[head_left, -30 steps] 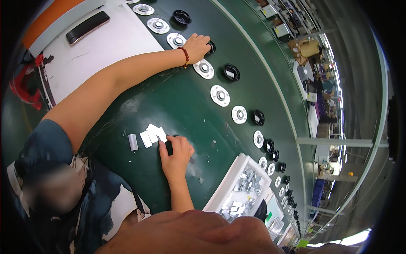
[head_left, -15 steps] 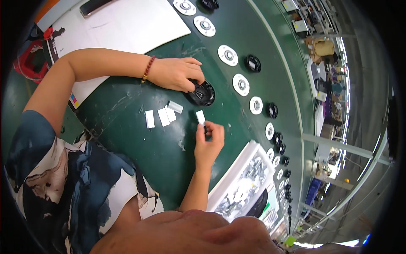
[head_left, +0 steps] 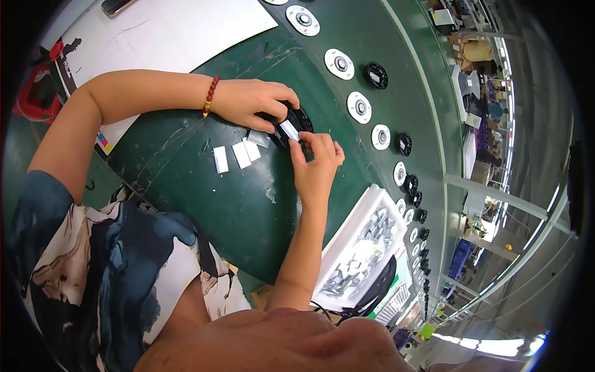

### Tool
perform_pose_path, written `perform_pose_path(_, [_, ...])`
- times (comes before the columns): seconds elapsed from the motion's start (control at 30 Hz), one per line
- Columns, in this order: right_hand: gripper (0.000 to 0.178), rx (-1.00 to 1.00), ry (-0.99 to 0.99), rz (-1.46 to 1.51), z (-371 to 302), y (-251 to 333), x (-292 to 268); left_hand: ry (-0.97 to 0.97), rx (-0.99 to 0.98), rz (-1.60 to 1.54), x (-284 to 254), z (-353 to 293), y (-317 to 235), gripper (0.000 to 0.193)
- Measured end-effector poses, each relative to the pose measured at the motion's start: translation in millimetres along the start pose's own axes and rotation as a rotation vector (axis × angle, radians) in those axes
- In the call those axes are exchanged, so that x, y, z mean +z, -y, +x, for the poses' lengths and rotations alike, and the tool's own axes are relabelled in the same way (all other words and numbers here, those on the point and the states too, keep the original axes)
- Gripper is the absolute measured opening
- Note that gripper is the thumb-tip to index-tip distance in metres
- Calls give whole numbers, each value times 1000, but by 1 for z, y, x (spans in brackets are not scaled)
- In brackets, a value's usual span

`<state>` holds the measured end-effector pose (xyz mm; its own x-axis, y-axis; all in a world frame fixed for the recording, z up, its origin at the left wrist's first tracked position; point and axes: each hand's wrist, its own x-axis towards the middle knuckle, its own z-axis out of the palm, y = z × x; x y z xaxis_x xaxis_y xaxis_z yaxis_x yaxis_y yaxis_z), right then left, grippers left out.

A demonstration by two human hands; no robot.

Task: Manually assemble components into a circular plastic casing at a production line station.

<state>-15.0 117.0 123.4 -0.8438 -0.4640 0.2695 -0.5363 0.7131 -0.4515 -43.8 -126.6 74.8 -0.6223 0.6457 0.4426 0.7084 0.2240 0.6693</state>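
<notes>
My left hand, with a beaded bracelet at the wrist, grips a black round plastic part on the green work surface. A small white rectangular piece lies over the part's recess. My right hand pinches the end of this piece between thumb and fingertips, against the black part. Beside my left hand lie several loose pieces: a clear-looking block, white rectangles and another white rectangle. My fingers partly hide the black part.
A white tray of silvery rectangular pieces stands by my right forearm. White round discs and black round parts line the green surface beyond my hands. A large white sheet lies past my left forearm, with a dark phone-like object.
My right hand has brought the white rectangular piece from beside the black part onto it. My left hand keeps hold of the part. The whole view has shifted slightly.
</notes>
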Motion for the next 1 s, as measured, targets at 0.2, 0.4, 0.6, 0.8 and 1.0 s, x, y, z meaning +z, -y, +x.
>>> perform_pose_path(0.2, [18, 67, 58, -31, 12, 5, 1, -4, -11, -13, -2, 0, -1, 19])
perform_pose_path(0.4, [19, 143, 61, -32, 15, 6, 5, -25, -11, 12, -1, 0, 0, 16])
perform_pose_path(0.6, [18, 129, 53, -51, 15, 7, 5, -12, -15, 21, -2, 1, 0, 18])
perform_pose_path(0.8, [30, 98, -15, -65, -7, 0, -5, -30, 1, 46, -1, 0, 1, 16])
perform_pose_path(1.0, [40, 71, 109, -99, -14, 4, -5, -38, 28, 89, 2, -2, 1, 17])
